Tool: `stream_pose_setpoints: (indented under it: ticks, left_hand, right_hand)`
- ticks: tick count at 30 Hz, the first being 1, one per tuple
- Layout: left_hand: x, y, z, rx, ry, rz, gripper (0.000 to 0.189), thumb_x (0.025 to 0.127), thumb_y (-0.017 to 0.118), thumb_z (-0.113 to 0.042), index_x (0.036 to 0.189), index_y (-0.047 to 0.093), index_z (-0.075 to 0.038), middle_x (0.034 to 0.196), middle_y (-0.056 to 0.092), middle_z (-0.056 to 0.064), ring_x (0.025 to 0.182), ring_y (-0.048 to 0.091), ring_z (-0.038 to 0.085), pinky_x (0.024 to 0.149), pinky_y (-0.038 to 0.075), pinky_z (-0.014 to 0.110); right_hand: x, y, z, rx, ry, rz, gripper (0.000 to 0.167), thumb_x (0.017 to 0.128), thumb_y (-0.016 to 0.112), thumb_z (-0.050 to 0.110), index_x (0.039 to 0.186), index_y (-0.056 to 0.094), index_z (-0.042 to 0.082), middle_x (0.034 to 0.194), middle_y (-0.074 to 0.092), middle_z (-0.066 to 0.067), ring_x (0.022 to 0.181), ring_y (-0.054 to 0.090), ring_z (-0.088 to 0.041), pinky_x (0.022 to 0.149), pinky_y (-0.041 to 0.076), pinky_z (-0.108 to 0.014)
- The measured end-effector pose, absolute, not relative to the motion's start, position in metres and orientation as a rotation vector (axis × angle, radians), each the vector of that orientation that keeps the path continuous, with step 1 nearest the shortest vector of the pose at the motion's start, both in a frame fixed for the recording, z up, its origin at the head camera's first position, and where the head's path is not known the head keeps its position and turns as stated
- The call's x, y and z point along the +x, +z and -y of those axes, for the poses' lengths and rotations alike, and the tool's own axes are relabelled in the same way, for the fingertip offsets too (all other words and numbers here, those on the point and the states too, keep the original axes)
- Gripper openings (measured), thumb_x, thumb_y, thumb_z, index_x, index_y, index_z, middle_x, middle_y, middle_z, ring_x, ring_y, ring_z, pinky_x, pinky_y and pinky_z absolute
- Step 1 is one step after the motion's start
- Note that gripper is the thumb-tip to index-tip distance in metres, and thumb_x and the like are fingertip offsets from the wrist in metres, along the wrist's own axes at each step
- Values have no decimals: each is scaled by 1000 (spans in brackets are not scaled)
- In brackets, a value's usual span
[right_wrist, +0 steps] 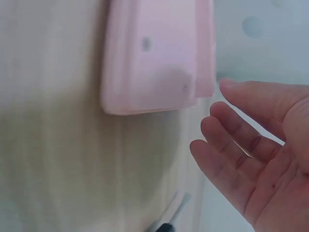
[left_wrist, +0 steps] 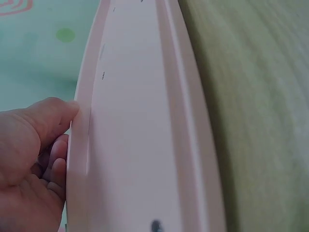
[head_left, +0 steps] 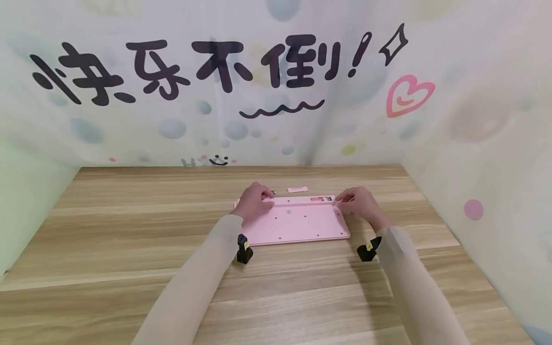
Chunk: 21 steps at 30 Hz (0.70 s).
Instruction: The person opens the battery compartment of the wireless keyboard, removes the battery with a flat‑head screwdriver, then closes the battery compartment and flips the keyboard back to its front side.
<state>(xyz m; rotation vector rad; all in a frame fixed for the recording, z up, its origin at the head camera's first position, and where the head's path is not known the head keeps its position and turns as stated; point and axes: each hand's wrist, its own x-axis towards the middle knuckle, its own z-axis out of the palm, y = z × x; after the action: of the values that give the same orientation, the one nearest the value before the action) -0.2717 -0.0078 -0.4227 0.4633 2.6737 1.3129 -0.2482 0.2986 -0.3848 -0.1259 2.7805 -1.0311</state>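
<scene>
A pink keyboard point(head_left: 297, 225) lies underside up on the wooden table, small dark screw holes across its back. Along its raised far strip, toward the right, the battery compartment point(head_left: 321, 199) is uncovered, with something red inside. My left hand point(head_left: 254, 201) grips the keyboard's far edge near the left end, thumb on top and fingers curled behind it. At the far right corner is my right hand point(head_left: 361, 206); the right wrist view shows its thumb and fingers point(right_wrist: 231, 145) spread loosely beside that corner, holding nothing.
Behind the keyboard lies a small pink cover point(head_left: 297, 189). A small shiny piece point(head_left: 273, 192) shows just past the left fingertips. A printed white curtain point(head_left: 276, 134) hangs along the table's far edge, and a pale side wall point(head_left: 474, 182) stands to the right.
</scene>
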Motion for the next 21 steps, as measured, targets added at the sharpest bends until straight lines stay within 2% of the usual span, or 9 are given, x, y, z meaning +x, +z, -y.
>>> stream_pose_setpoints:
  ticks: [6,17,21]
  left_hand:
    - [-271,-420,8,452,1304,-2670,16,81,65,-7,98,67,-6,93,49,6,83,45,20,76,41,31]
    - [-270,-420,7,442,1306,-2662,16,82,65,-6,98,67,-6,95,49,6,85,45,20,77,41,31]
    - [-269,-419,7,444,1309,-2661,16,82,65,-6,98,67,-6,95,50,6,85,46,20,77,41,31]
  right_hand:
    - [-262,-372,-292,-174,-995,-2788,22,87,61,7,106,64,-3,88,61,-15,79,56,-36,67,51,-45]
    - [-287,-360,-274,-218,-982,-2702,27,87,61,10,111,61,-3,93,61,-13,88,56,-36,75,49,-47]
    - [-294,-357,-265,-264,-951,-2705,26,87,62,9,110,62,-3,94,63,-12,89,57,-36,73,51,-44]
